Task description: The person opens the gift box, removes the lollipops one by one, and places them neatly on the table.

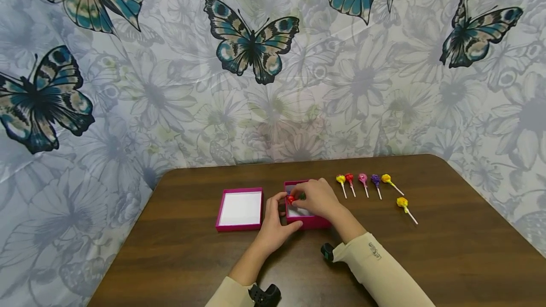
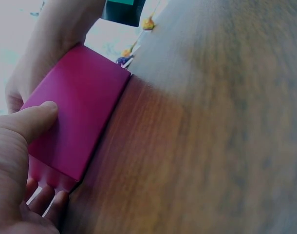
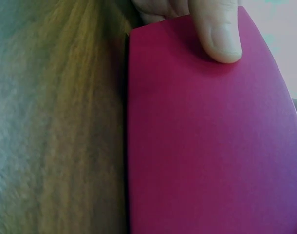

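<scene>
A magenta box (image 1: 309, 222) with a pale inside stands on the table. My left hand (image 1: 274, 231) grips it at its near left corner, thumb (image 2: 41, 117) on the front wall and the other fingers along the left side. Over the box's inside reaches my right hand (image 1: 317, 197), its thumb and forefinger pinching a red lollipop (image 1: 290, 199) near the left wall. Bits of blue and green show by the fingers, too small to make out. The hand hides much of the inside. In the right wrist view the front wall (image 3: 202, 136) fills most of the picture.
Left of the box lies its magenta-rimmed lid (image 1: 242, 209), white inside up. Several lollipops stand in a row at the right, among them a pink one (image 1: 363, 178) and a purple one (image 1: 376, 180); a yellow one (image 1: 402, 203) lies nearer. Butterfly-patterned cloth (image 1: 273, 108) hangs behind the table.
</scene>
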Tool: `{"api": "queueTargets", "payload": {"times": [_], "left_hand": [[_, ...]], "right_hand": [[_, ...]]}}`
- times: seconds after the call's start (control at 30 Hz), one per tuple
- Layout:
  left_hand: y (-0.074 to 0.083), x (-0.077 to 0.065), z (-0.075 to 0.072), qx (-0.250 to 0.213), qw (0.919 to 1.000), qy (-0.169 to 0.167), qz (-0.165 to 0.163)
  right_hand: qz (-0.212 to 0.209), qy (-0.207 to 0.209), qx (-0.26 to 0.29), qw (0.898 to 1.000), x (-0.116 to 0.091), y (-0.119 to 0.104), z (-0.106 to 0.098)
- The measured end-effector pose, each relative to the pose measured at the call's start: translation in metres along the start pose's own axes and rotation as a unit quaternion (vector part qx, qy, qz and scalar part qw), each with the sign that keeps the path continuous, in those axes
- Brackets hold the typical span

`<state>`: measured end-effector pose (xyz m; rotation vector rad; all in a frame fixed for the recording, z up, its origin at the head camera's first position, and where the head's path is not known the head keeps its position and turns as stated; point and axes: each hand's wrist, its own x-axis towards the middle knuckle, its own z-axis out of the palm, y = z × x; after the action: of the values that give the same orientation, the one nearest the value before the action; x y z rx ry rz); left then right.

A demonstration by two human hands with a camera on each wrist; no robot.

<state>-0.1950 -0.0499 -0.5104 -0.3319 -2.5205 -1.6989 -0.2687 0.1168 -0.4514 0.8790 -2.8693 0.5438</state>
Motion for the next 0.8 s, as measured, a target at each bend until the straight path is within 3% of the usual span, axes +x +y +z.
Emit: {"api": "queueTargets", "payload": {"times": [0.2, 0.4, 0.8], "left_hand": [[-0.001, 0.0, 0.001, 0.002, 0.9999, 0.008, 0.012], [-0.002, 0.001, 0.001, 0.01, 0.9997, 0.013, 0.019], [-0.002, 0.002, 0.0, 0.018, 0.9996, 0.012, 0.015]], "right_hand": [[-0.002, 0.079, 0.052, 0.996, -0.003, 0.003, -0.003], [-0.004, 0.167, 0.12, 0.979, -0.014, 0.004, -0.012], [-0.041, 0.222, 0.129, 0.966, -0.042, 0.017, -0.023]]}}
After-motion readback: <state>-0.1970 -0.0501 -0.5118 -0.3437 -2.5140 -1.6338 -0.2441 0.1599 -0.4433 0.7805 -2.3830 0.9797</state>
